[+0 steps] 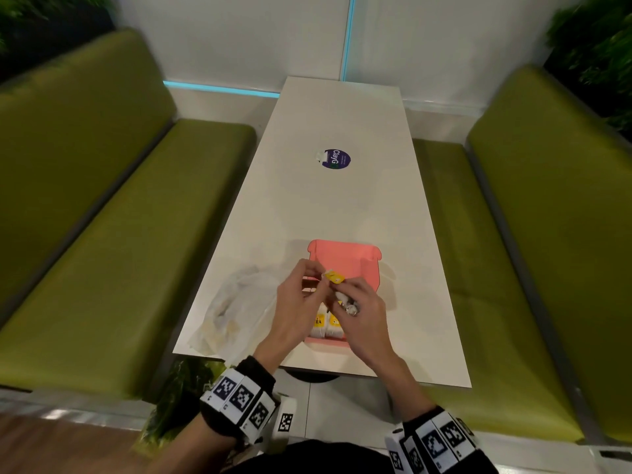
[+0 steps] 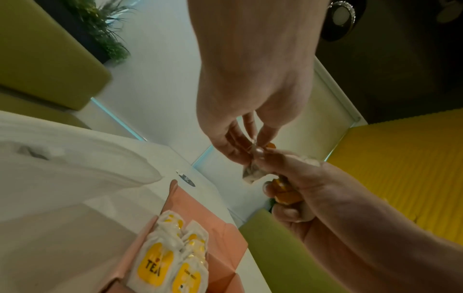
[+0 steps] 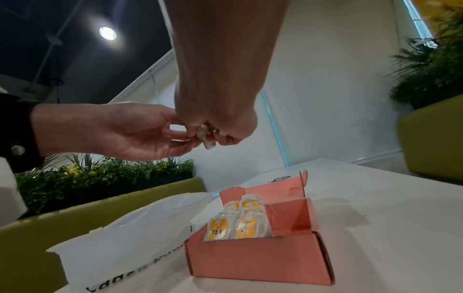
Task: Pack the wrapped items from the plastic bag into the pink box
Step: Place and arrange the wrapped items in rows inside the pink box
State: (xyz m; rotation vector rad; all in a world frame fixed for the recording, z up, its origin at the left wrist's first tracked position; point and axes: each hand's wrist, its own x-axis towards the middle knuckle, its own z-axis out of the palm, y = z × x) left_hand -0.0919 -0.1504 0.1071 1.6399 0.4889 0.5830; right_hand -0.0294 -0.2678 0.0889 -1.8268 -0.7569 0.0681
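The pink box (image 1: 371, 268) stands with its lid up on the white table (image 1: 342, 114); several white-and-yellow wrapped tea packets (image 1: 325, 325) stand in rows inside it (image 3: 230, 228). Above the box, my left hand (image 1: 319, 276) pinches one end of a yellow wrapped packet (image 1: 333, 277). My right hand (image 1: 343, 289) pinches the other end, and its curled lower fingers grip more packets (image 2: 288, 196). The pinched packet's crumpled tip (image 3: 206, 138) shows between both hands. Left of the box the translucent plastic bag (image 1: 236, 302) lies flat and crumpled.
A round purple sticker (image 1: 337, 159) lies mid-table, beyond the box. Green upholstered benches (image 1: 102, 234) flank the table on both sides. The table's near edge (image 1: 376, 376) is just behind my wrists. Plants (image 3: 100, 174) line the bench backs.
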